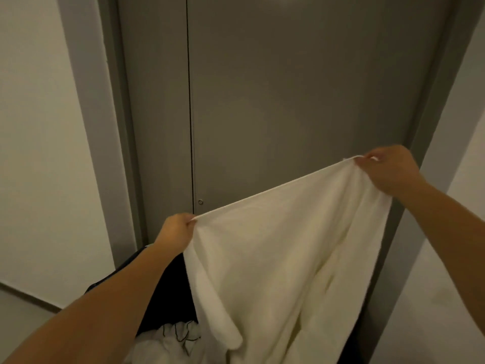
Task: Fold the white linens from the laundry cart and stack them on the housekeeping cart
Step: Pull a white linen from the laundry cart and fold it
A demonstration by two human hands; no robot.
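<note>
Grey double door (pixel 288 88) fills most of the head view, close ahead, both leaves closed, pale wall (pixel 39 153) to either side of its frame. White towel (pixel 288 258) is held up in front of the door, its top hem stretched taut on a slant from lower left to upper right, and the rest hangs in loose folds down into the dark laundry cart (pixel 168 298) below. Step in hand, as judged: opening out one piece lifted from the cart, before the first fold. More white linen (pixel 162 345) lies crumpled in the cart bottom with a thin black cord (pixel 181 334) across it; whether the cord belongs to the cart's liner or to a bag cannot be told, as the view is dim there. Left hand (pixel 175 229) pinches the low corner of the hem between thumb and fingers; right hand (pixel 388 169) pinches the high corner, fingers curled round the edge. Next move likely calls for levelling the two corners, lifting the tail free of the cart, then bringing corner to corner. Obstacles: the door is near, so little room forward, and the hanging tail could snag on the cart rim or the cord. Housekeeping cart not in view. Small round fitting (pixel 200 201) sits low on the door by the seam.
</note>
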